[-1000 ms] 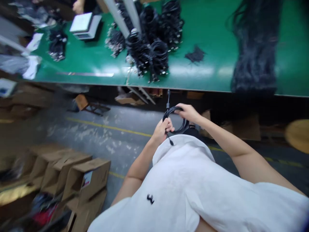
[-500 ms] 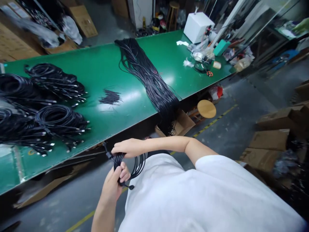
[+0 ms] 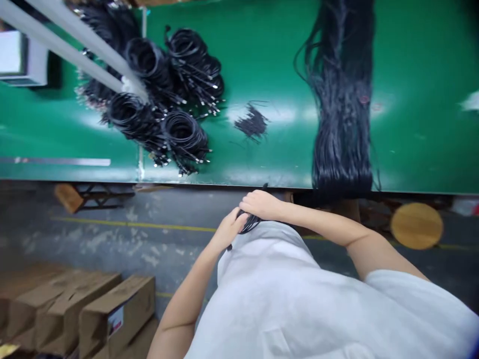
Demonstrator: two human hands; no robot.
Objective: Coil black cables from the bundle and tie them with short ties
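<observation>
Hands moved together on black cable; green bench ahead, round stool right.

Your shirt: white, loose, creased across the front | your right sleeve: white, short, ending above the elbow | your left hand, right hand: ungloved | your forearms: bare

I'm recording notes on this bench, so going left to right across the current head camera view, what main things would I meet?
White boxy device, coiled black cable bundles, left hand, right hand, long bunch of black cables, round stool seat.
</observation>
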